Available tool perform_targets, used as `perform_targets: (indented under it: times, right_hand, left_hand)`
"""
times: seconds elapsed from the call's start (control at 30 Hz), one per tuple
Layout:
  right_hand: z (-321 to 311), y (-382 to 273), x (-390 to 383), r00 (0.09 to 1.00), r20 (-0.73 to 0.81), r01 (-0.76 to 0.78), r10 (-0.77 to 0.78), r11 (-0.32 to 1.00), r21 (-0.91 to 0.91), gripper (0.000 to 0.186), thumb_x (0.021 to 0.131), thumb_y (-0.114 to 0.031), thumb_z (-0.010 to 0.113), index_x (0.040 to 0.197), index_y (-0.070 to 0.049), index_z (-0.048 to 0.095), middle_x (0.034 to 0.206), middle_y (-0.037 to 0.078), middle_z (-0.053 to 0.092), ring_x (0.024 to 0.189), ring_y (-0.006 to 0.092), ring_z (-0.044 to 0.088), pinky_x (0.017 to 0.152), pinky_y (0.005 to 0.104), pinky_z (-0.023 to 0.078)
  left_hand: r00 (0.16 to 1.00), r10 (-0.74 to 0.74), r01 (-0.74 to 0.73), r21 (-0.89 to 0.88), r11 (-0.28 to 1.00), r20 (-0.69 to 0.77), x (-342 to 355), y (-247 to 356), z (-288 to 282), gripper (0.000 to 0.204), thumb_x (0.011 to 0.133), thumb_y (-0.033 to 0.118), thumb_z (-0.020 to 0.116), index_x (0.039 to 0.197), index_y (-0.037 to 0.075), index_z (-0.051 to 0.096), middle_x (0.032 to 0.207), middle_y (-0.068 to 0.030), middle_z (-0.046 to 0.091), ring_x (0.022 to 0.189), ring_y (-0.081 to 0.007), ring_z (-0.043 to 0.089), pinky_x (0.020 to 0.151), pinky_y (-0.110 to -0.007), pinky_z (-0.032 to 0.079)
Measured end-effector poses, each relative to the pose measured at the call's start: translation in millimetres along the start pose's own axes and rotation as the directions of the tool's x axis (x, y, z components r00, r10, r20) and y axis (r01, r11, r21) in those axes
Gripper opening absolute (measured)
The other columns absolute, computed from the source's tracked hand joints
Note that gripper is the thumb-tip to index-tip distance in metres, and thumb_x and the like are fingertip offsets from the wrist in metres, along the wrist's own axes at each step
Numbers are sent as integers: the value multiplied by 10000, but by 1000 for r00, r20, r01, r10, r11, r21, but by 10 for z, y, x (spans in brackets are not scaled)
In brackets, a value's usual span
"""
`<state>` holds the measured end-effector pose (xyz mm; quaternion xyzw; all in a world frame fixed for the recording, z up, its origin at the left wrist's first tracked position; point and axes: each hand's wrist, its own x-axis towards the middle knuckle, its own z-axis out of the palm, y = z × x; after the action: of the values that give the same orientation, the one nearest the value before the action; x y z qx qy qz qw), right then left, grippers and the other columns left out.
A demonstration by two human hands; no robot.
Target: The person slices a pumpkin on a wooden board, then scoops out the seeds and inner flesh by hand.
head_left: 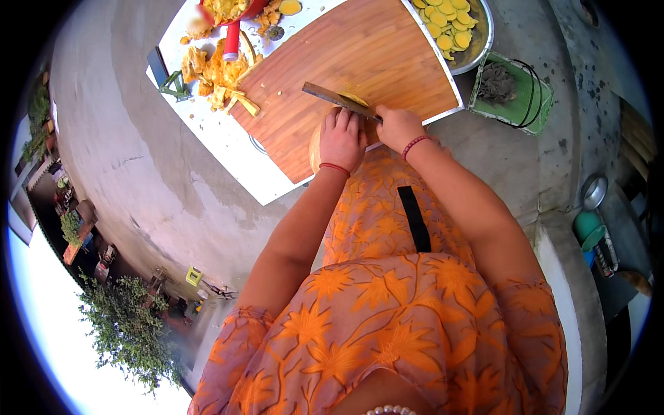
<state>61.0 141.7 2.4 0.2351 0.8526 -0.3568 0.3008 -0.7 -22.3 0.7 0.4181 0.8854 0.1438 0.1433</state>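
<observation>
My right hand (pixel 401 129) is closed round the handle of a kitchen knife (pixel 328 94), whose broad dark blade points left across the wooden cutting board (pixel 277 131). My left hand (pixel 343 142) presses down on a pale orange piece of pumpkin (pixel 315 150) at the board's near edge, fingertips close to the blade. Most of that piece is hidden under the hand. A yellow pumpkin slice (pixel 355 98) lies against the far side of the blade.
A metal bowl (pixel 490 31) of yellow slices stands at the board's far right. Beside it is a green container (pixel 539 111) with a grey wad inside. Orange scraps (pixel 207 72), a red handle (pixel 232 43) and a red bowl (pixel 257 7) are on the white table (pixel 207 138).
</observation>
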Motion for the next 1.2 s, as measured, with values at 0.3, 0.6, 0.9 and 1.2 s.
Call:
perform_targets:
  times: [0.3, 0.6, 0.9, 1.2]
  right_hand:
    - [67, 6, 15, 993, 24, -121, 119, 988, 97, 270, 876, -158, 562, 1110, -89, 679, 1035, 221, 712, 993, 389, 687, 862, 486, 544]
    - [123, -199, 203, 995, 19, -93, 93, 996, -4, 265, 891, -155, 560, 1110, -67, 682, 1022, 213, 720, 983, 373, 700, 862, 457, 555]
    - [342, 52, 211, 995, -49, -86, 87, 996, 33, 238, 893, -186, 556, 1064, -75, 678, 984, 222, 715, 953, 405, 688, 829, 498, 550]
    - [-177, -107, -513, 996, -83, -9, 15, 997, 75, 191, 857, -198, 622, 980, -64, 682, 886, 210, 708, 860, 392, 689, 777, 508, 553]
  left_hand:
    - [996, 84, -84, -34, 996, 11, -45, 101, -11, 410, 749, 143, 687, 1141, 33, 653, 1235, -96, 584, 1181, -327, 517, 1018, -430, 449]
    - [998, 44, -45, -31, 998, -35, -16, 76, -27, 416, 728, 122, 695, 1136, 46, 659, 1208, -98, 592, 1164, -330, 536, 999, -427, 471]
    - [997, 76, -76, 2, 997, -13, -37, 106, -21, 403, 750, 153, 685, 1138, 48, 661, 1225, -61, 584, 1166, -286, 520, 1027, -404, 447]
    - [998, 54, -53, -11, 999, 16, -111, 0, 0, 376, 789, 161, 693, 1144, 41, 657, 1220, -119, 592, 1188, -342, 518, 1021, -420, 461]
